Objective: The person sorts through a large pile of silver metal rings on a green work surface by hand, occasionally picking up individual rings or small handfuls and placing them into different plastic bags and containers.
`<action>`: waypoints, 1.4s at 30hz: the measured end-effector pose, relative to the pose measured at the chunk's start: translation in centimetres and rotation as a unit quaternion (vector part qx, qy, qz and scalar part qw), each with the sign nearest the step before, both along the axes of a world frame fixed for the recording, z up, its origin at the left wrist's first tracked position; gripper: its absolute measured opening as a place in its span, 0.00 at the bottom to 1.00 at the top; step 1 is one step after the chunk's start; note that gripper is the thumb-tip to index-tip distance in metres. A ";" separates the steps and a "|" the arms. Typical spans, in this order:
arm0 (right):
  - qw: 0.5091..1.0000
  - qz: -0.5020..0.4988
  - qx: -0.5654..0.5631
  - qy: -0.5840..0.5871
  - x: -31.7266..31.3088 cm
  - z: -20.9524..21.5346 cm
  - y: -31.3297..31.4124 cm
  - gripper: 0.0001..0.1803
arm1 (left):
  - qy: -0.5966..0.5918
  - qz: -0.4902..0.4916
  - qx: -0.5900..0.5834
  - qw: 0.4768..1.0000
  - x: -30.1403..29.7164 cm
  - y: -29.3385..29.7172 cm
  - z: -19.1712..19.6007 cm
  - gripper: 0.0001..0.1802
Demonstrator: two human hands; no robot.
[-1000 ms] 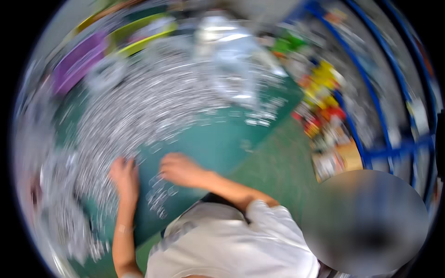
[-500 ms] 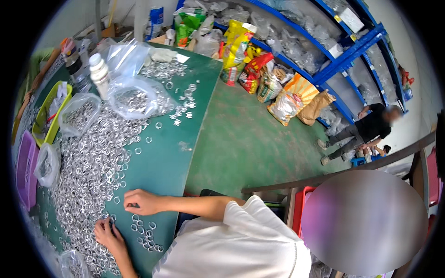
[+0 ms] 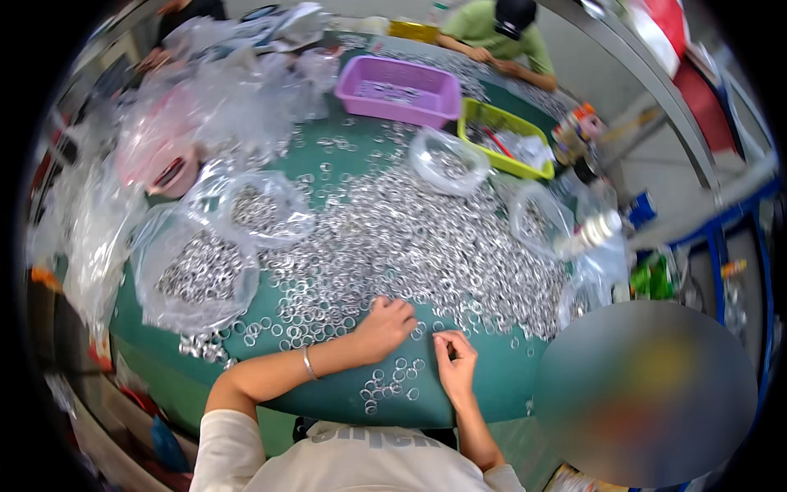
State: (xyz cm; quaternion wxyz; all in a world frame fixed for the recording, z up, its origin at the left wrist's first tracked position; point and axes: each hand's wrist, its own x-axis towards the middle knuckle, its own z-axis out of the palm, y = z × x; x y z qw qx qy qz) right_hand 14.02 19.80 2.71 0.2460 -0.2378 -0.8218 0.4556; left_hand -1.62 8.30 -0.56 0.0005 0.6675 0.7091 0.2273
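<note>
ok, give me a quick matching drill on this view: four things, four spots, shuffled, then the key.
Things
1. Purple tub
2. Bracelet
3. Small cluster of rings
4. White bottle

Spots
A. On the right, among clear plastic bags
B. Apart from the big ring pile, nearest the person
C. Left of the lime-green tray, beyond the pile
D. On the wrist of the left hand

Pairs: 1-C, 2-D, 3-B, 4-A
</note>
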 end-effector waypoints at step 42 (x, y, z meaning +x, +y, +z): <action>0.925 0.155 0.330 -0.105 -6.0 -0.5 4.6 0.29 | -0.050 0.044 -0.016 0.998 -1.8 2.0 1.3 0.31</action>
